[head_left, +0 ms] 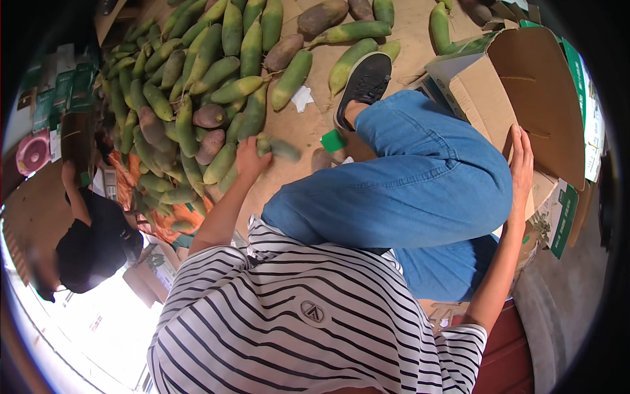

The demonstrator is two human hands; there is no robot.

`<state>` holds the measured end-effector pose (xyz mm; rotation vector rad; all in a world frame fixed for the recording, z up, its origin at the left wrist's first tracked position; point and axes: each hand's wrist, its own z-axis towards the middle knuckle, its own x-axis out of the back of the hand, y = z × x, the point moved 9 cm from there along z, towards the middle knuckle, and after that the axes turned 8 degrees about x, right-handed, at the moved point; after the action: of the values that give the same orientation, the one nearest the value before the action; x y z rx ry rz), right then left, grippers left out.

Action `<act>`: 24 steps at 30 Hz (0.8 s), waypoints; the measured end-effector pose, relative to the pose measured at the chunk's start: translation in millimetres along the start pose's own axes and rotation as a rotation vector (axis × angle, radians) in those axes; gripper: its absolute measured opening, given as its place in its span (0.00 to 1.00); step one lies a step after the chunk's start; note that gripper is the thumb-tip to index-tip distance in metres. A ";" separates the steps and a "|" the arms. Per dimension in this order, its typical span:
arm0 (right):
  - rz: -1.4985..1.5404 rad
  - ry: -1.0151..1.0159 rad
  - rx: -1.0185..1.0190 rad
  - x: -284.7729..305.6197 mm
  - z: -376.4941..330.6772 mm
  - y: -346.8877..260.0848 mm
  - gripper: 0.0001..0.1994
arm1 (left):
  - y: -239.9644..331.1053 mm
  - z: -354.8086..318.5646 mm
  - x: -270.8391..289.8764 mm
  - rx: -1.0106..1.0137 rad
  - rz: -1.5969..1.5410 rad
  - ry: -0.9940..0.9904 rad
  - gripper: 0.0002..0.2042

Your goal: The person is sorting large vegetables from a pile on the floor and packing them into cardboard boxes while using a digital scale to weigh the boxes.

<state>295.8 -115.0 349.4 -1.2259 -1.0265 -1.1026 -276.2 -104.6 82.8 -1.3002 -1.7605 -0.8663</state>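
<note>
1. L hand (248,157): arm stretched fwd, fingers closed around a green fruit (279,148); fruit is blurred, sticks out to the right of the fist.
2. Fruit pos.: at the near edge of the pile (197,85), just beyond the fist, over the cardboard sheet (289,125).
3. Pile: long green and brownish fruits, spread fwd and left of L hand; a few strays lie farther ahead.
4. R hand (522,164): fingers straight and together, palm flat against the box (525,92) wall; holds nothing.
5. Box: open cardboard, tipped on its side, right of the knee, touching R hand.
6. Betw. hands: bent leg in jeans (407,190), black shoe (365,82) on the sheet ahead.
7. Green tag (333,140): on sheet, just right of L hand.
8. Left of L arm: second person in a black top (98,243), well apart.
</note>
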 end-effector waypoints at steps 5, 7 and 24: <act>0.050 0.006 0.036 2.2 1.5 -2.1 0.33 | 105.8 29.0 94.4 -0.310 -0.462 0.335 0.26; 0.025 0.013 0.022 7.3 -3.9 1.4 0.33 | 162.8 34.9 142.0 -0.411 -0.571 0.403 0.26; 0.044 0.024 0.088 5.6 -9.2 -2.3 0.39 | 400.8 -46.8 279.8 -0.934 -1.165 0.051 0.18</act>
<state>294.5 -124.6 354.5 -1.1570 -1.0154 -1.0252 67.6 79.0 381.6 -0.5485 -2.0940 -2.5440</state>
